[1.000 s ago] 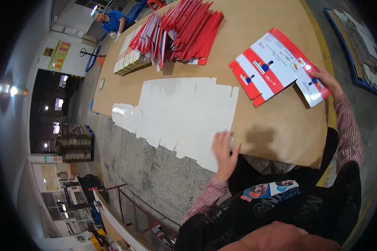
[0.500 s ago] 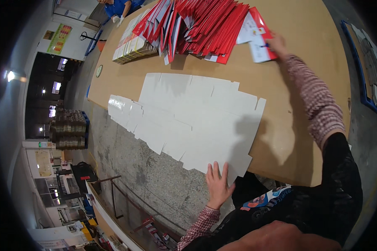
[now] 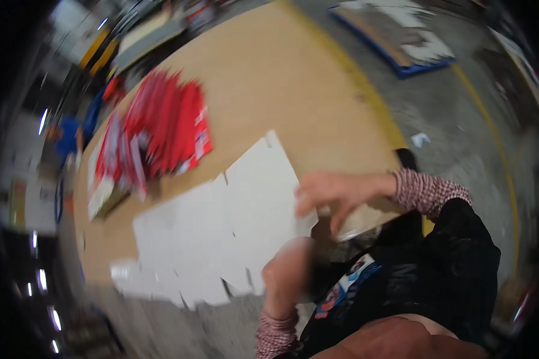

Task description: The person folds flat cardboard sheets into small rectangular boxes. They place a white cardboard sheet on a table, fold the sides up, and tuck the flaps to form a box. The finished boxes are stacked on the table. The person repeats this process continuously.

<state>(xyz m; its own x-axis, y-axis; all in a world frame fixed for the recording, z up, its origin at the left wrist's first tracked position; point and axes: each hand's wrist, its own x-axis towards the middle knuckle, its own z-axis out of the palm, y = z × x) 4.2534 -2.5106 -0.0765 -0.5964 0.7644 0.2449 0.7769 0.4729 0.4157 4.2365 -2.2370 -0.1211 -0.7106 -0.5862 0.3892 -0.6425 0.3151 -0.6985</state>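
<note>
Big tan tabletop [image 3: 251, 72] under the white card sheets [image 3: 191, 221]; they're flat, probably so I can reach their near edge; red cartons [image 3: 167, 125] lean in a row beyond the sheets, likely to keep them clear; right hand [image 3: 332, 194], fingers loosely spread, at their right end; left hand [image 3: 286, 274]'s blurred beside their near edge, can't tell its grip.

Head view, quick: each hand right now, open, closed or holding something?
Left hand: too blurred to tell, near the white cardboard.
Right hand: open, at the cardboard's edge; contact unclear.
</note>
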